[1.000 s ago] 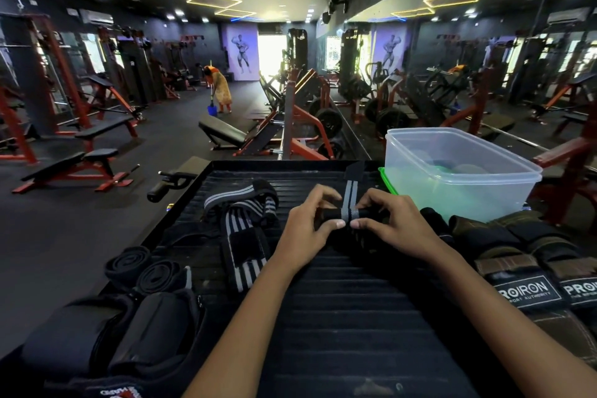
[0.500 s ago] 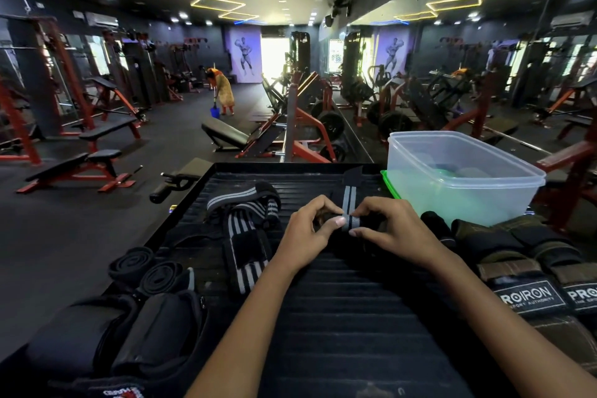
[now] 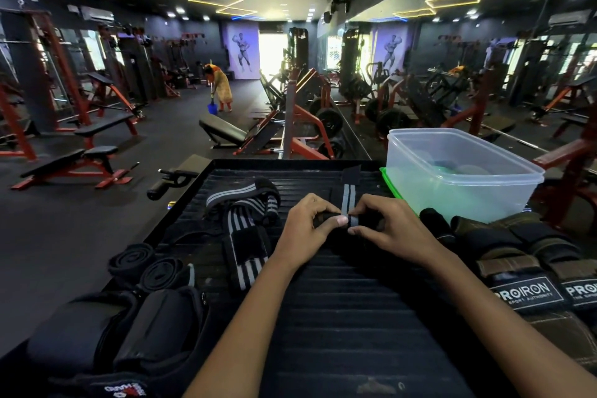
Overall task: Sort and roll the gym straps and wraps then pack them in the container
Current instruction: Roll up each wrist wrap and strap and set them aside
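Observation:
A black wrist wrap with grey stripes (image 3: 349,195) lies stretched away from me on the black ribbed platform (image 3: 339,317). Its near end is a small roll pinched between my left hand (image 3: 308,229) and my right hand (image 3: 391,229). A clear plastic container (image 3: 458,171) stands at the back right on a green lid (image 3: 387,182). Left of my hands lies a loose pile of striped wraps (image 3: 245,226). Two rolled black straps (image 3: 145,263) sit at the platform's left edge.
Black padded gear (image 3: 106,336) fills the near left corner. Brown and black PROIRON straps (image 3: 529,271) are heaped at the right. Beyond the platform stand red gym benches and machines, and a distant person (image 3: 221,89) sweeps the floor.
The roll between my fingers has grown and the stretched tail has shortened. My hands stay in nearly the same spot.

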